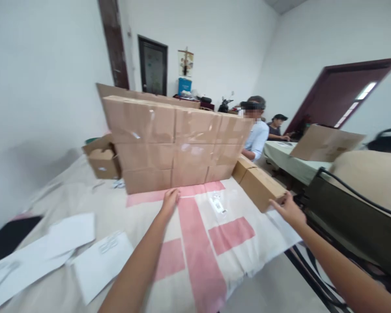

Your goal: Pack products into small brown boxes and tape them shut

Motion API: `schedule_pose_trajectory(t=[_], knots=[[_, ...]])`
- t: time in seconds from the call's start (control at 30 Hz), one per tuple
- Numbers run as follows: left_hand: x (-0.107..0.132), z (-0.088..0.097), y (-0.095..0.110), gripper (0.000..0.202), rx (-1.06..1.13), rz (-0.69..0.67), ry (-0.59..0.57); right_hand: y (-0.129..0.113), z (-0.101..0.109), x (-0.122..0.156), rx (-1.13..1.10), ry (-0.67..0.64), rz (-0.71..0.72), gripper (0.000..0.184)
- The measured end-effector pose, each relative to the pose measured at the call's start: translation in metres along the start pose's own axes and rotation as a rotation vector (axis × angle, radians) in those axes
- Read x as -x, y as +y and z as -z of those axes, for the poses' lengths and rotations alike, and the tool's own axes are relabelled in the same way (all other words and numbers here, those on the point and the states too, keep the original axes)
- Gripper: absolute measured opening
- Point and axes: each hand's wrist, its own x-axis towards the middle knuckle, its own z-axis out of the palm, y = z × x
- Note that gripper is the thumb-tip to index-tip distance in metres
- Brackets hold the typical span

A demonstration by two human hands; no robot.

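Note:
My right hand point(289, 211) grips the near end of a long, narrow cardboard box point(262, 184) at the table's right edge, thumb on the side facing me. My left hand point(171, 199) is curled closed on the cloth, close to the bottom edge of a tall cardboard wall point(174, 145). Whatever those fingers may hold is hidden. The wall stands upright across the table and is covered with shiny tape. Right of my left hand lies a clear plastic packet point(218, 203) with a white label.
White sheets point(102, 258) and a black flat item point(13, 237) lie at the left. An open small carton point(102, 163) stands left of the wall. A dark chair point(352, 217) is close on the right. One person point(257, 134) sits beyond the wall, another point(276, 128) farther back.

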Motion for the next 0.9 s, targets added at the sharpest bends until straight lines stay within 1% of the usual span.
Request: schedule_pose_trajectory(t=[0.03, 0.07, 0.1, 0.13, 0.2, 0.27, 0.33, 0.4, 0.47, 0.5, 0.53, 0.6, 0.67, 0.7, 0.73, 0.77, 0.8, 0.83, 0.9], knots=[[-0.001, 0.010, 0.003, 0.029, 0.010, 0.020, -0.002, -0.009, 0.008, -0.001, 0.033, 0.013, -0.056, 0.099], [-0.003, 0.023, 0.006, 0.029, 0.017, 0.030, 0.005, -0.022, 0.012, -0.002, 0.028, 0.051, -0.081, 0.097], [-0.006, 0.040, 0.009, 0.029, 0.021, 0.035, 0.017, -0.039, 0.012, -0.001, -0.009, 0.083, -0.067, 0.093], [-0.009, 0.059, 0.013, 0.028, 0.022, 0.033, 0.036, -0.060, 0.009, 0.003, -0.069, 0.110, -0.018, 0.089], [-0.014, 0.106, 0.021, 0.028, 0.014, 0.024, 0.093, -0.117, -0.010, 0.018, -0.229, 0.104, 0.156, 0.078], [-0.018, 0.159, 0.026, 0.028, -0.003, 0.018, 0.173, -0.191, -0.037, 0.046, -0.382, 0.021, 0.368, 0.069], [-0.024, 0.214, 0.028, 0.027, -0.029, 0.018, 0.279, -0.276, -0.066, 0.082, -0.513, -0.104, 0.627, 0.053], [-0.032, 0.267, 0.025, 0.027, -0.062, 0.028, 0.404, -0.366, -0.091, 0.123, -0.617, -0.176, 0.912, 0.039], [-0.044, 0.314, 0.020, 0.028, -0.101, 0.041, 0.537, -0.455, -0.109, 0.163, -0.691, -0.239, 1.161, 0.040], [-0.052, 0.334, 0.016, 0.029, -0.122, 0.042, 0.601, -0.499, -0.116, 0.181, -0.718, -0.274, 1.227, 0.044], [-0.061, 0.351, 0.013, 0.030, -0.144, 0.038, 0.656, -0.541, -0.123, 0.197, -0.719, -0.322, 1.253, 0.049], [-0.085, 0.380, 0.008, 0.036, -0.191, 0.007, 0.731, -0.618, -0.138, 0.221, -0.686, -0.440, 1.202, 0.064], [-0.114, 0.403, 0.009, 0.051, -0.232, -0.046, 0.754, -0.681, -0.159, 0.233, -0.699, -0.495, 1.049, 0.076], [-0.131, 0.412, 0.012, 0.060, -0.249, -0.077, 0.753, -0.705, -0.172, 0.235, -0.703, -0.511, 0.949, 0.080], [-0.149, 0.420, 0.017, 0.067, -0.262, -0.107, 0.748, -0.725, -0.187, 0.236, -0.711, -0.513, 0.848, 0.081], [-0.169, 0.426, 0.022, 0.073, -0.271, -0.135, 0.742, -0.739, -0.203, 0.235, -0.723, -0.502, 0.768, 0.079], [-0.191, 0.432, 0.029, 0.077, -0.275, -0.161, 0.733, -0.748, -0.219, 0.234, -0.742, -0.477, 0.720, 0.075], [-0.213, 0.436, 0.035, 0.078, -0.271, -0.182, 0.721, -0.753, -0.234, 0.232, -0.775, -0.441, 0.708, 0.070], [-0.257, 0.438, 0.045, 0.077, -0.232, -0.212, 0.679, -0.756, -0.260, 0.229, -0.858, -0.351, 0.745, 0.058]])
